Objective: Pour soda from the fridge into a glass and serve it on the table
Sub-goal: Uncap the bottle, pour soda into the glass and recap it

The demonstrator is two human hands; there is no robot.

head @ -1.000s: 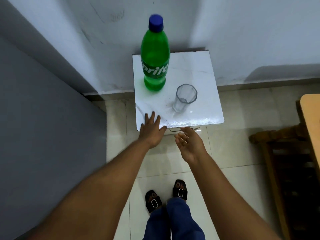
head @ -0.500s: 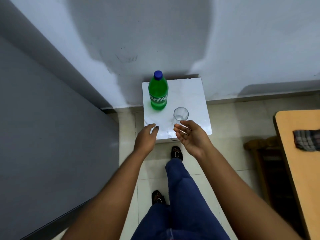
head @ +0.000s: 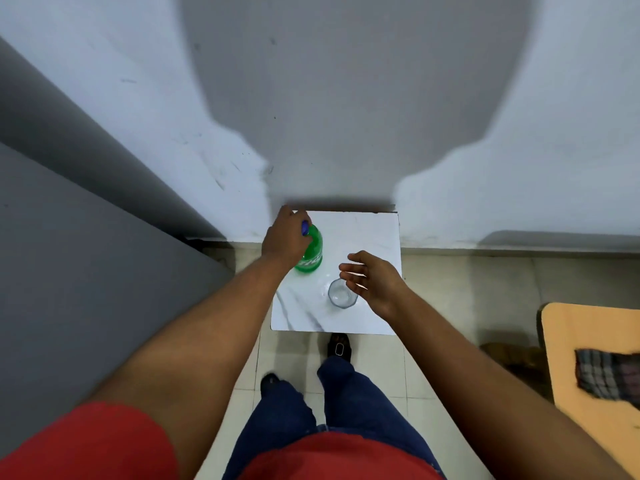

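A green soda bottle (head: 312,255) with a blue cap stands upright at the back left of a small white marble table (head: 367,233). My left hand (head: 283,239) wraps around the bottle's neck and shoulder from the left, and the cap pokes out beside the fingers. An empty clear glass (head: 341,293) stands upright near the table's middle, in front and to the right of the bottle. My right hand (head: 375,283) hovers with spread fingers just right of the glass, its fingertips over the rim, holding nothing.
A grey panel (head: 76,278) fills the left side, and a pale wall rises right behind the small table. At the right edge is a wooden table (head: 588,344) with a checked cloth (head: 609,373) on it and a dark wooden seat (head: 512,355) beside it. The floor is tiled.
My left hand left the table's front edge and reached up to take the bottle. My right hand moved forward to the right of the glass. The view pulled back and higher.
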